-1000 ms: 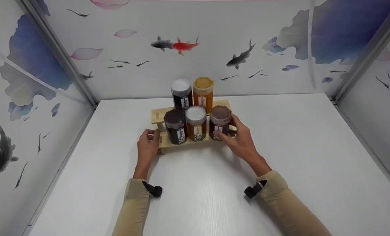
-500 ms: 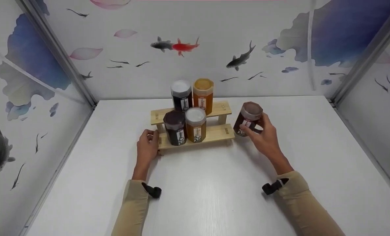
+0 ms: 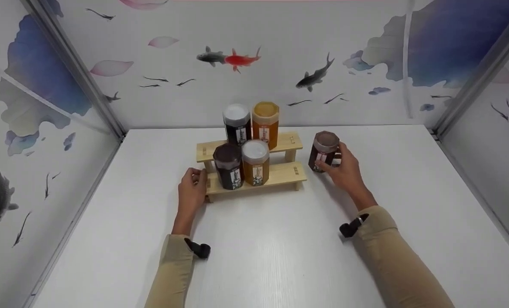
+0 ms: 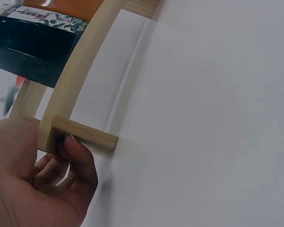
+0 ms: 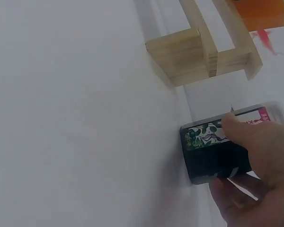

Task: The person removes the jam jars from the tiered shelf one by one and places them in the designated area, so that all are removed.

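Head view: furthest left, well apart from the left hand, a white side panel bears a printed grey fish. A beige sleeve and a small black wrist device lie nearer the wearer than that hand. Its fingers grip the near end of a two-tier wooden stand, at the lower tier; the left wrist view confirms the fingertips curled under the board beside its leg. Stand and contents lie between the hands, on a white table. Listed from the left hand rightward: a dark jar with a dark lid, lower tier; a dark jar with a white lid, upper tier; an amber jar with a white lid, lower tier, just beside the first; an amber jar with a yellow lid, upper tier. All four are upright. Beyond them, the back wall shows a red fish. The right hand, well apart from the left, is clamped on a dark jar with a brownish lid, near-upright and clear of the stand; the right wrist view shows the thumb across its label. Contact between its base and the table cannot be determined.
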Demonstrator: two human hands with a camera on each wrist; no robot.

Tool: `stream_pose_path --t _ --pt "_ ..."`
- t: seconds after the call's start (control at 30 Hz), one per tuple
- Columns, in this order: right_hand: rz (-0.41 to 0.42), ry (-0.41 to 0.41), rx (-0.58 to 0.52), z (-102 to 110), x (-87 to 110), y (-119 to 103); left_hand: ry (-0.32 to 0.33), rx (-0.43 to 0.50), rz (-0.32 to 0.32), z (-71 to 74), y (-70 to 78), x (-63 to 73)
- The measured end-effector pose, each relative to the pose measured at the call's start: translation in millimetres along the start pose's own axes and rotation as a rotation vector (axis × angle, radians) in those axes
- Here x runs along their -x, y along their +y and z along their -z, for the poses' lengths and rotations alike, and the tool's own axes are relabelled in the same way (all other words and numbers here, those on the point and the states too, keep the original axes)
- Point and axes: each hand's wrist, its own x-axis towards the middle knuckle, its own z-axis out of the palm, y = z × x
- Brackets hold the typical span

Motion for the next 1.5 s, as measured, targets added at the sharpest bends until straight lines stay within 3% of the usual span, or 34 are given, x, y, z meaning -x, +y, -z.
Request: stream_pose_path --t 0.27,0.43,0.67,0.9,1.1,1.27,1.37,1.5 --pt "0.003 -0.093 -0.006 -14 -19.4 -1 -0.007 0.004 0.008 0.0 -0.6 1.8" --pt "0.028 -0.164 0.048 -17 -27.1 -1 -0.001 0.002 -0.001 0.4 -0.5 1.1" --pt "-0.041 -0.255 0.084 -14 -29.1 4 -0.003 0.014 -0.022 -0.6 -1.3 1.6" --pt "0.032 -0.177 0.016 -13 -24.3 -7 0.005 0.001 -0.02 0.2 -1.5 -0.4" --pt "0.109 0.042 0.002 -19 -7.3 -27 0.014 -0.01 -0.004 1.5 -1.1 1.5" --pt "0.282 0.214 -0.097 -33 13.2 -61 0.025 -0.022 -0.002 2.4 -0.2 1.9" --pt "0.384 0.227 -0.173 -49 23.9 -81 0.028 -0.016 0.002 2.7 0.6 1.8" --pt "0.421 0.127 -0.306 -71 33.1 -98 0.031 -0.005 0.0 1.6 0.5 2.0"
